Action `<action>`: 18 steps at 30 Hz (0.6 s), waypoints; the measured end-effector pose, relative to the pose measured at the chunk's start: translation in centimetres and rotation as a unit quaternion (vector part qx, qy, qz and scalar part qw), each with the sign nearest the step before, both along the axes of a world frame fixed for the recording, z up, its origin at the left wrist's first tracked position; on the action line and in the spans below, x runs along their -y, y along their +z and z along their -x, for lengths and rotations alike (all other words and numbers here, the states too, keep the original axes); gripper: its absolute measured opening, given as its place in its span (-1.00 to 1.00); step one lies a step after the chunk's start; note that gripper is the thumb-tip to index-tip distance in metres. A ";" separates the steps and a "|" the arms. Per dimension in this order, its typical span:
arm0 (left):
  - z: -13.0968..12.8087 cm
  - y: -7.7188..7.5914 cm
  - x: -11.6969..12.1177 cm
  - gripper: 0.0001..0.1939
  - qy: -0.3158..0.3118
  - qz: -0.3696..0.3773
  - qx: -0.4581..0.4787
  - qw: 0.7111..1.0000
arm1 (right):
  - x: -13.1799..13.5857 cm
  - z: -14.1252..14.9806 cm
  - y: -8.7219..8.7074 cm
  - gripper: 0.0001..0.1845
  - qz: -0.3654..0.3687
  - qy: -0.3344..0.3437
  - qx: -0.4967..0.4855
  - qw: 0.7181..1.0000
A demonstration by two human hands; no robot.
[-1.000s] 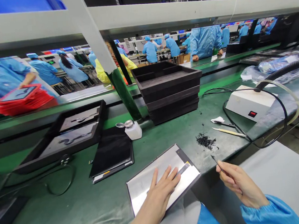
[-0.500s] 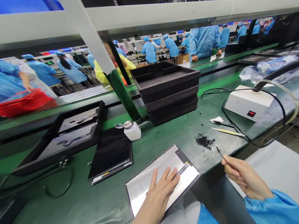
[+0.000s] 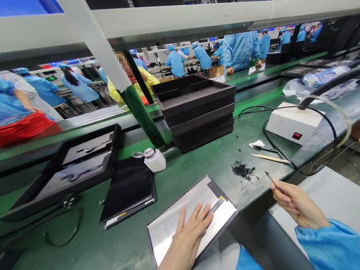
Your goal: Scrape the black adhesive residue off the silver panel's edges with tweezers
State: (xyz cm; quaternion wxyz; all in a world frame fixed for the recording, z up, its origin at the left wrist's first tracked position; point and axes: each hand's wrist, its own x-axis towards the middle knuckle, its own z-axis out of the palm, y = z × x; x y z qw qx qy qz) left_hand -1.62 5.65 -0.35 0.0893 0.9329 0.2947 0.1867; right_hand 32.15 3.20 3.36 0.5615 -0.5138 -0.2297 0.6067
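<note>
Left hand [image 3: 188,233] flat on a silver panel [image 3: 177,226]; right hand [image 3: 298,203] gripping a thin dark tool [image 3: 272,180] near black scraps [image 3: 243,170] on the green bench [image 3: 92,249].

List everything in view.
Bench: one, green, foreground
Panel: one, silver, front middle
Panel stack: one, black, left of panel
Bottle: one, white, left middle
Open tray: one, black, back left
Stacked trays: several, black, back middle
Scraps: one pile, black, right of panel
Loose tools: two, cream and black, bench right
Box: one, white, bench right
Cables: several, black, on bench
Plastic bags: count unclear, clear, back right
Red stack: one, red, far left
Shelf: one, white, overhead
Workers: several, mostly blue, background
Slim tool: one, dark, right of scraps
Left hand: one, bare, on panel
Right hand: one, bare, holding slim tool
</note>
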 end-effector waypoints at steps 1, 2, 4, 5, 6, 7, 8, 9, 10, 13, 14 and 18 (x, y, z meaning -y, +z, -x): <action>0.0 0.0 0.0 -0.48 -0.002 -0.002 0.004 1.000 | 0.0 -0.1 0.1 -0.43 0.000 -0.004 0.001 1.000; 0.0 -0.1 0.0 -0.48 -0.003 -0.004 0.007 1.000 | 0.0 -0.2 0.3 -0.44 0.000 -0.006 0.002 1.000; 0.0 -0.1 -0.1 -0.49 -0.004 -0.008 0.012 1.000 | -0.1 -0.4 0.5 -0.47 0.000 -0.006 0.007 1.000; 0.0 -0.2 -0.1 -0.49 -0.003 -0.008 0.013 1.000 | -0.2 -0.6 0.6 -0.49 0.000 -0.006 0.008 1.000; 0.0 -0.2 -0.1 -0.49 -0.004 -0.010 0.013 1.000 | -0.2 -0.7 0.7 -0.50 0.001 -0.008 0.008 1.000; 0.0 -0.2 -0.1 -0.49 -0.004 -0.011 0.013 1.000 | -0.3 -0.9 0.7 -0.50 0.003 -0.010 0.007 1.000; 0.0 -0.3 0.0 -0.49 -0.002 -0.012 0.013 1.000 | -0.4 -1.0 0.8 -0.49 0.004 -0.012 0.006 1.000; 0.0 -0.3 0.0 -0.50 -0.001 -0.013 0.013 1.000 | -0.4 -1.1 0.8 -0.48 0.005 -0.015 0.006 1.000; 0.0 -0.3 0.0 -0.50 -0.001 -0.013 0.012 1.000 | -0.5 -1.3 0.8 -0.47 0.005 -0.016 0.006 1.000; 0.1 -0.2 -0.1 -0.49 -0.005 -0.007 0.008 1.000 | -0.5 -1.5 1.0 -0.46 -0.001 -0.020 0.008 1.000; 0.1 -0.2 -0.1 -0.48 -0.007 -0.005 0.008 1.000 | -0.5 -1.6 1.0 -0.46 -0.002 -0.023 0.007 1.000; 0.1 0.0 -0.1 -0.47 -0.006 -0.004 0.007 1.000 | -0.6 -2.0 1.2 -0.49 -0.005 -0.036 0.003 0.999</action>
